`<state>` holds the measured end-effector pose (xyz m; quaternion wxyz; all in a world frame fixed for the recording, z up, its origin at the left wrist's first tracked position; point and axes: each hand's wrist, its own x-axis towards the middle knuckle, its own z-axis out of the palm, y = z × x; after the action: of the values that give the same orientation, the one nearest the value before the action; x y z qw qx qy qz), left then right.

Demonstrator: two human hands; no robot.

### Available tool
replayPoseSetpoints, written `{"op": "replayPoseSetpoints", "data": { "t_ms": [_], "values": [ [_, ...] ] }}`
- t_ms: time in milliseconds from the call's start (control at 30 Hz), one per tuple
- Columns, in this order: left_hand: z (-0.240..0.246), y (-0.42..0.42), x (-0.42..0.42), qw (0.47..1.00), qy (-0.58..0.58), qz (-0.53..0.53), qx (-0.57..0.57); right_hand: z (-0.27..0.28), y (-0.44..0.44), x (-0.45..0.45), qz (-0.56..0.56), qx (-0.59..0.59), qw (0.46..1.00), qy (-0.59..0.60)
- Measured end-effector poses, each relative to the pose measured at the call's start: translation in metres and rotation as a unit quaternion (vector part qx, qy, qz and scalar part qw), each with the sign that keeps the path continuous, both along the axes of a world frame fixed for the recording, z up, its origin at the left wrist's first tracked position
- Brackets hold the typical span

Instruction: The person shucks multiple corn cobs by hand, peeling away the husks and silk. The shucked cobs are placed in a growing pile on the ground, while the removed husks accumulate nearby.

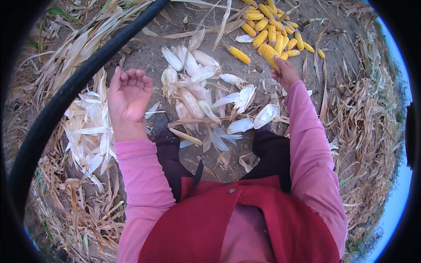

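My right hand (pixel 285 73) grips a husked yellow ear of corn (pixel 269 55) at the near edge of a pile of bare yellow ears (pixel 263 24). On the left, my left hand (pixel 130 95) is raised, palm up and fingers curled, with nothing in it. Between the hands, several ears of corn in pale husks (pixel 189 98) lie heaped on the soil. A single bare ear (pixel 239 55) lies just left of the pile. Torn white husks (pixel 241 98) are scattered in front of my feet.
Stripped husks (pixel 93 128) are heaped beyond my left forearm. Dry corn stalks and leaves (pixel 79 42) cover the upper left, with more dry leaves (pixel 365 125) at the right. A dark curved strap or cable (pixel 82 77) crosses the left of the view. My shoes (pixel 161 121) stand near the unhusked ears.
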<state>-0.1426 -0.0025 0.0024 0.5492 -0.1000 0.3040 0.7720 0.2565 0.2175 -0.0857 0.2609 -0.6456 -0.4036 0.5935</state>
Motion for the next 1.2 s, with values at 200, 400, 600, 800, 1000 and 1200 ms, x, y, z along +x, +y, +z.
{"op": "replayPoseSetpoints", "data": {
  "t_ms": [200, 400, 600, 800, 1000, 1200],
  "values": [
    [-0.004, 0.008, -0.002, 1.000, 0.005, -0.019, -0.008, -0.055, 0.039, 0.001, -0.010, 0.035, 0.999, -0.030],
    [-0.008, 0.030, -0.006, 0.999, 0.012, -0.036, -0.019, -0.175, -0.005, -0.030, 0.306, 0.067, 0.861, -0.401],
    [-0.017, 0.043, -0.005, 0.996, 0.025, -0.069, -0.050, -0.221, -0.026, -0.074, 0.375, 0.255, 0.735, -0.504],
    [-0.017, 0.040, 0.004, 0.995, 0.044, -0.079, -0.052, -0.231, -0.053, -0.071, 0.347, -0.056, 0.792, -0.499],
    [-0.010, 0.031, 0.038, 0.959, 0.231, -0.138, -0.086, -0.203, -0.038, -0.069, 0.399, -0.070, 0.838, -0.366],
    [-0.003, 0.016, 0.097, 0.626, 0.701, -0.333, -0.080, -0.057, -0.041, -0.088, 0.509, 0.036, 0.841, -0.182]
  ]
}}
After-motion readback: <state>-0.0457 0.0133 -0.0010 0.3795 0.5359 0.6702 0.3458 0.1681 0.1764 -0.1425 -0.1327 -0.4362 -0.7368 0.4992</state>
